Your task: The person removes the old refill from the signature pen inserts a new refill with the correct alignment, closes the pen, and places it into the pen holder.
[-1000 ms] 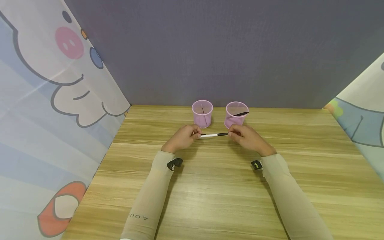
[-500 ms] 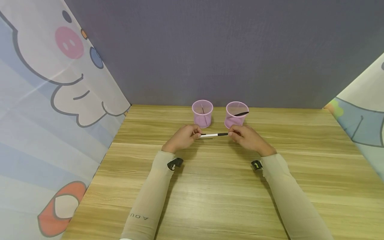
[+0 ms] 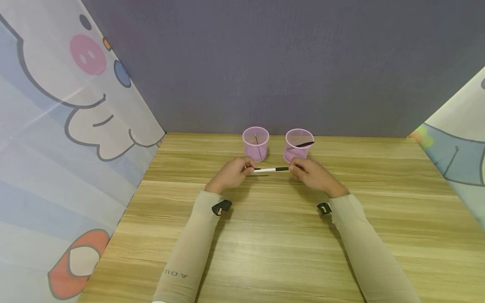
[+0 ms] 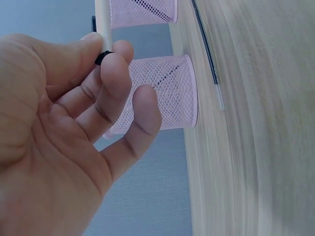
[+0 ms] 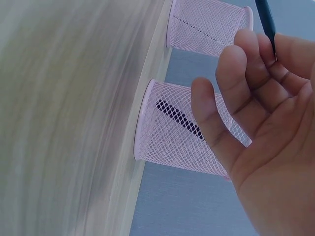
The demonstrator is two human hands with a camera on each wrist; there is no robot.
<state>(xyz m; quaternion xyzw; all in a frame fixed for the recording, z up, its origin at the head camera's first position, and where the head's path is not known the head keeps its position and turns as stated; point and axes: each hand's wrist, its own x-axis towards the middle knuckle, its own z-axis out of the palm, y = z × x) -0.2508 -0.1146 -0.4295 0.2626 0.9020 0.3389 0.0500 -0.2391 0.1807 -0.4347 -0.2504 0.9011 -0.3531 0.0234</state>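
A pen (image 3: 267, 170) with a white barrel and a black front part is held level above the table between both hands. My left hand (image 3: 233, 173) pinches its white end, where a black end piece shows between thumb and fingertip in the left wrist view. With thumb and index finger, my right hand (image 3: 310, 172) pinches the tapered black end (image 5: 266, 19). Below the pen, a thin dark pen refill (image 4: 206, 44) with a clear end lies on the table.
Two pink mesh cups stand behind the hands. In the left cup (image 3: 250, 152) leans a thin dark stick; the right cup (image 3: 289, 154) holds a thicker black item whose end pokes over the rim. A grey wall (image 3: 288, 67) rises behind the wooden table (image 3: 273, 252).
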